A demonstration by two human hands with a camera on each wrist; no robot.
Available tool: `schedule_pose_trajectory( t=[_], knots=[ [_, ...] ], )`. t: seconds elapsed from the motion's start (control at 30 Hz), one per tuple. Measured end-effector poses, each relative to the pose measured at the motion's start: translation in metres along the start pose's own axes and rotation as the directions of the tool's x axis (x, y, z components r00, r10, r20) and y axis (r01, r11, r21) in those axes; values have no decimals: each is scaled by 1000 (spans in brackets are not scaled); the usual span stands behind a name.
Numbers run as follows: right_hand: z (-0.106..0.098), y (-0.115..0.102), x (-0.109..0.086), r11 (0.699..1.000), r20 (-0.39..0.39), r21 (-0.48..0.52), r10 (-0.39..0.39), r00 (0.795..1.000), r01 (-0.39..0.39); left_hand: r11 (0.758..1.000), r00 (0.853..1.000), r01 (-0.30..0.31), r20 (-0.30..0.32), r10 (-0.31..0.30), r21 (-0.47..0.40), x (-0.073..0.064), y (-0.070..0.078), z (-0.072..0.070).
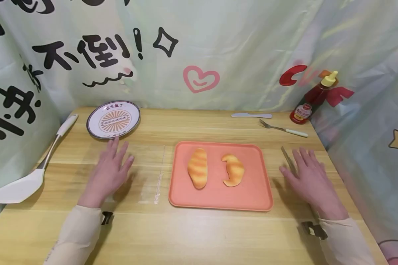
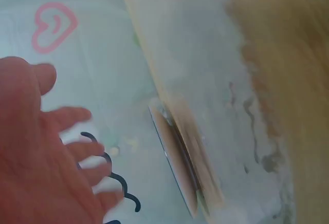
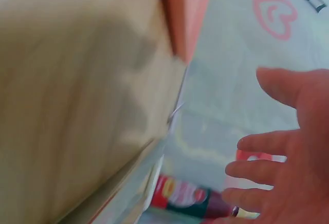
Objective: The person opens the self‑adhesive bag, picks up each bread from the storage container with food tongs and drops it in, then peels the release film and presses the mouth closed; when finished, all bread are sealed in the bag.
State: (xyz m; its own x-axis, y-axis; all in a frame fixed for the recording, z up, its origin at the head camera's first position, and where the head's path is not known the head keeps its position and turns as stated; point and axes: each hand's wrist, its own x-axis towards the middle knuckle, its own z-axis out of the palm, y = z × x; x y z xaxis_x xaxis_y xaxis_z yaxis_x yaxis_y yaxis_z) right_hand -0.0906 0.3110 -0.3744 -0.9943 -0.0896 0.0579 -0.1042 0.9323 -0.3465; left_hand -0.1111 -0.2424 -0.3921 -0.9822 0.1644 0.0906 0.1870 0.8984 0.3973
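My left hand (image 1: pixel 107 173) hovers over the left of the table with fingers spread, holding nothing. Just beyond its fingertips lies a white plate (image 1: pixel 114 119) with a dark rim. Beside it, a clear plastic bag (image 1: pixel 149 176) lies flat. My right hand (image 1: pixel 313 184), also spread and without a hold, is above a long narrow metal blade (image 1: pixel 287 158), partly hidden beneath it. Between the hands, a pink tray (image 1: pixel 219 198) carries an oval bread roll (image 1: pixel 197 169) and a curved croissant (image 1: pixel 233 170). The wrist views show the left palm (image 2: pixel 41 157) and right palm (image 3: pixel 303 152) with straight fingers.
A white-handled spatula (image 1: pixel 30 182) lies along the left edge. At the back right are a butter knife (image 1: pixel 251 115), a fork (image 1: pixel 285 130) and a red sauce bottle (image 1: pixel 308 103) with a yellow cap. A printed curtain (image 1: pixel 245 55) encloses the back and sides.
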Motion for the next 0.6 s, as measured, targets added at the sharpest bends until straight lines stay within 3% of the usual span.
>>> schedule_pose_trajectory(
  t=[0.1, 0.2, 0.4, 0.6],
  knots=[
    [-5, -17, 6, 993, -58, 75, -89, 994, 93, 990, 999, -27, 13, 29, -137, 1, 3, -4],
    [-7, -39, 12, 976, -101, 108, -180, 978, 191, 976, 998, -43, 33, 51, -215, 4, 6, -5],
    [2, -83, 27, 918, -147, 126, -357, 922, 376, 958, 989, -106, 71, 129, -266, 7, 11, -5],
    [20, -127, 37, 865, -71, 179, -464, 883, 469, 954, 984, -106, 109, 141, -281, 8, 15, -3]
  ],
)
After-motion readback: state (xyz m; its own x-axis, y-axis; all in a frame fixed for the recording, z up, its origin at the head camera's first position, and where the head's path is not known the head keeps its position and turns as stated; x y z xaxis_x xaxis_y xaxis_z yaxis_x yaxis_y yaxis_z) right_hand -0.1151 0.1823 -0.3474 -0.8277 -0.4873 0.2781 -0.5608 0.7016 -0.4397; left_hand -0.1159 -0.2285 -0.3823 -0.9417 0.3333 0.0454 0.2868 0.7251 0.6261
